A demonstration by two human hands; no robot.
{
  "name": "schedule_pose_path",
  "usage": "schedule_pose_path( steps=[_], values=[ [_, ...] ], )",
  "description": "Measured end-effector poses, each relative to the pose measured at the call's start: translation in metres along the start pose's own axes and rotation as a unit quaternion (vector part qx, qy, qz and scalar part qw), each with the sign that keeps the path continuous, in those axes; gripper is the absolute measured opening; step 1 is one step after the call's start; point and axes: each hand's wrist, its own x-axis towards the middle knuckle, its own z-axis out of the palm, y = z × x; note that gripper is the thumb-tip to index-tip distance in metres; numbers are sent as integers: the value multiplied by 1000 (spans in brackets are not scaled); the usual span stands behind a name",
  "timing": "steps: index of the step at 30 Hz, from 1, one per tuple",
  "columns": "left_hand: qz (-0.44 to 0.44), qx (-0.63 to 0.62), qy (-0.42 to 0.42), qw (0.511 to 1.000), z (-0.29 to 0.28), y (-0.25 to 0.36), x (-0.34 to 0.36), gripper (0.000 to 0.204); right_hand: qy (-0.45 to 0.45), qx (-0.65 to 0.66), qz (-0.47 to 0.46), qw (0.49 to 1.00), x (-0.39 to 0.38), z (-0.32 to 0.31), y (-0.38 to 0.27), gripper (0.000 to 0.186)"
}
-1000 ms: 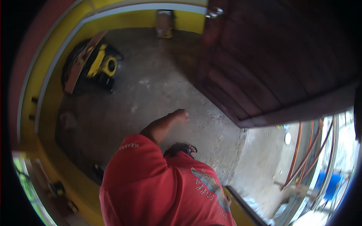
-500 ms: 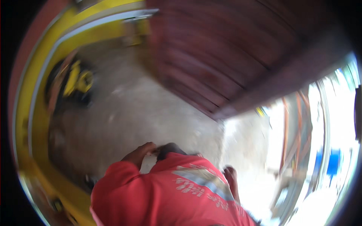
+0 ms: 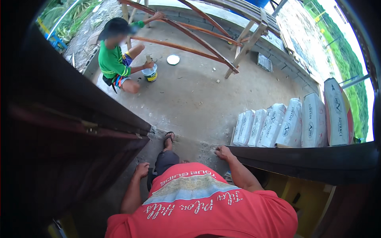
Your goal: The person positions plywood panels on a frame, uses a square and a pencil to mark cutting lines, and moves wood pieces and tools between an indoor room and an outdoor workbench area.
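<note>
Door (image 3: 95, 154) stood open at the left, its edge near the person's left hand (image 3: 141, 169).
Outside, bulging white sacks (image 3: 291, 123) stood upright in a row along the right, packed side by side, their contents hidden. A co-worker (image 3: 111, 59) dressed in green crouched on the concrete floor (image 3: 186, 95), one hand at the mouth of a white bucket (image 3: 150, 74) with a yellow-and-dark label; what it held could not be made out. A flat white disc (image 3: 173, 59) lay near it. The left hand's fingers curled inward, as did those of the right hand (image 3: 223, 152), near the dark doorframe (image 3: 301, 158); how tightly, or around anything, I could not tell.
</note>
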Motion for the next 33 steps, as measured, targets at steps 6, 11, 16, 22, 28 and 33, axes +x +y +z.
schedule_pose_path(
  steps=[6,11,16,22,28,33],
  values=[
    [87,103,-132,982,-58,105,180,33,-19,167,167,971,3,-13,21,26],
    [163,111,-94,976,-116,235,280,37,40,287,211,933,15,-35,17,24],
    [194,116,-115,967,-115,305,380,37,48,352,245,902,51,-53,35,26],
    [-11,3,-166,986,-80,345,426,37,10,238,207,949,152,-93,144,35],
    [27,216,-317,923,-39,505,453,29,128,112,198,965,269,-297,261,28],
    [295,250,-247,889,18,727,526,30,307,152,202,917,356,-495,364,35]
  ],
)
